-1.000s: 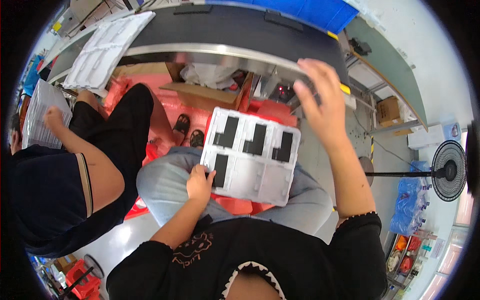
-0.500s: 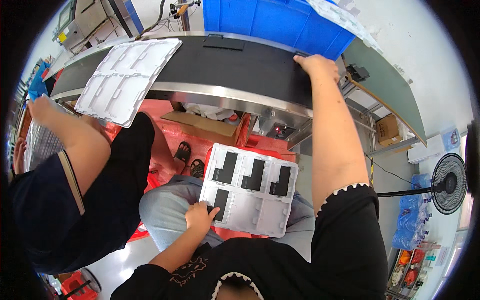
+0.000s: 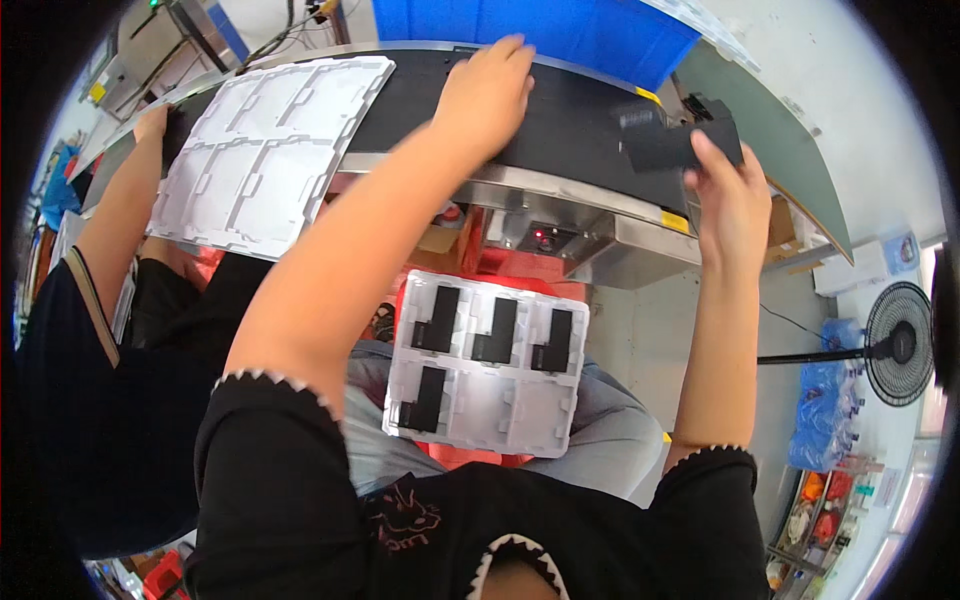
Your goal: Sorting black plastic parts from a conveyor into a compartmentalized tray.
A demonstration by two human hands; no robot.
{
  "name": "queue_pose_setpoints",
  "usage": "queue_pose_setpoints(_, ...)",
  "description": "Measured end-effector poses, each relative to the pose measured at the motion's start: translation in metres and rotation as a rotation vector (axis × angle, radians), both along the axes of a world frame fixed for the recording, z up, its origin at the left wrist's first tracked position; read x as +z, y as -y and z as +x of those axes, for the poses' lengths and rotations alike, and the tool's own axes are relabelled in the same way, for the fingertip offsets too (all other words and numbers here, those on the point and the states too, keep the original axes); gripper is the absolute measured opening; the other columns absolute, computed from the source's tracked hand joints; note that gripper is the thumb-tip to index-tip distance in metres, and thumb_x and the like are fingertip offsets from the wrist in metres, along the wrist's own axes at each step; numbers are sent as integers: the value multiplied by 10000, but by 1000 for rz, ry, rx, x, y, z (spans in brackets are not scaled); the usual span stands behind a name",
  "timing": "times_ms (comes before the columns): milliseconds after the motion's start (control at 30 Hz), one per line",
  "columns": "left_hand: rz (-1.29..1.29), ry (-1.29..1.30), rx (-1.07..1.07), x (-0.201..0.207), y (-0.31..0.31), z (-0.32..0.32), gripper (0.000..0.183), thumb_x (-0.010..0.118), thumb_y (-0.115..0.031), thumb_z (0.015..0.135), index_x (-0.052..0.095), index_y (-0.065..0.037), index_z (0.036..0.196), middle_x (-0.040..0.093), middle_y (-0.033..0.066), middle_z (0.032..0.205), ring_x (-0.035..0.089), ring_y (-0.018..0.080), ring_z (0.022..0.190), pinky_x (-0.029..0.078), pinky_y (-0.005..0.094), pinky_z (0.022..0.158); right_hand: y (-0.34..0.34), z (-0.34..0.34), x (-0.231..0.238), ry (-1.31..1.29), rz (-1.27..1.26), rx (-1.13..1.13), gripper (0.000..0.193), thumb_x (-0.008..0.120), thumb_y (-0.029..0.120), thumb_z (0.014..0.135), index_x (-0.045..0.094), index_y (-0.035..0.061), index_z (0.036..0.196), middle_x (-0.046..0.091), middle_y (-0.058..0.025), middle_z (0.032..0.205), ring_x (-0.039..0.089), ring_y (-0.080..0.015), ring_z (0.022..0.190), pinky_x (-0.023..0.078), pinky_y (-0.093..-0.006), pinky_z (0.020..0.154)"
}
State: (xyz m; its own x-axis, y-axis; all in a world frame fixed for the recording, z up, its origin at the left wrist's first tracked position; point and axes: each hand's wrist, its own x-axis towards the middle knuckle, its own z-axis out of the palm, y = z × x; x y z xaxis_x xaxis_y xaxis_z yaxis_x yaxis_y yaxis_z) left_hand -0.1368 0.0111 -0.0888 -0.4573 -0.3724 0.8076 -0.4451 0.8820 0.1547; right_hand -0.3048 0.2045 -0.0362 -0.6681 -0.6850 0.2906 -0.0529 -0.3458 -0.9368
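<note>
My right hand (image 3: pixel 732 200) is raised at the right end of the belt, with a flat black stepped piece (image 3: pixel 665 145) pinched between thumb and fingers. My left hand (image 3: pixel 488 100) reaches over the dark conveyor belt (image 3: pixel 590 115) near its far edge, fingers stretched out and thumb apart. A dark edge shows just beyond it; what lies beneath the hand is hidden. On my lap rests a white moulded tray (image 3: pixel 484 395) with six compartments. Flat black L-shaped pieces (image 3: pixel 437 318) fill its far row, and another black piece (image 3: pixel 425 400) lies in the near-left compartment.
Another white tray (image 3: pixel 262 180) lies tilted across the belt's left part. A co-worker's arm (image 3: pixel 125 200) reaches to the belt at far left. Behind the belt stands a blue bin (image 3: pixel 540 35); a green-topped table (image 3: pixel 790 140) and a fan (image 3: pixel 897 343) are at right.
My left hand has left the lap tray and swung up over the belt. My right hand has come back from the belt's far edge, now holding a black piece. The co-worker's hand moved to the belt.
</note>
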Motion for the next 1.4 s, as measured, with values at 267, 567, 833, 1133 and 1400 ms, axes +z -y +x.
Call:
queue_pose_setpoints(267,18,697,-77,24,31,-63,227,556,-104,823,612,-61,1040,634,141,1014,621,282,913,495,388,775,-138,48,-39,93,388,205,231,656,-14,775,617,-12,1003,650,-62,898,586,-105,746,462,-227,627)
queue_pose_setpoints(567,34,152,-259,94,-83,-15,189,585,-122,789,646,-28,942,660,148,957,620,344,886,487,407,757,-184,60,-226,79,753,557,364,659,22,763,572,39,1117,589,-17,927,541,-95,780,436,-237,663)
queue_pose_setpoints(833,1336,92,-361,-47,-226,99,269,690,-115,785,632,-64,1042,621,-23,905,438,60,662,412,213,623,-198,72,-254,-406,942,410,325,687,76,746,635,60,1067,563,-101,968,557,-185,722,476,-315,706)
queue_pose_setpoints(1133,998,301,-278,-227,-264,128,301,647,-64,791,588,-4,1080,571,116,1023,562,256,896,457,324,806,-225,123,-246,-1189,757,295,579,718,196,683,523,59,1209,439,-173,1285,443,-330,1165,408,-448,924)
queue_pose_setpoints(1400,337,487,-186,-224,-274,126,410,658,-252,783,557,-80,1141,488,87,1209,468,281,1112,394,411,922,-259,145,-258,-1285,907,443,609,619,252,806,399,25,1326,260,-190,1458,244,-327,1361,226,-496,1085)
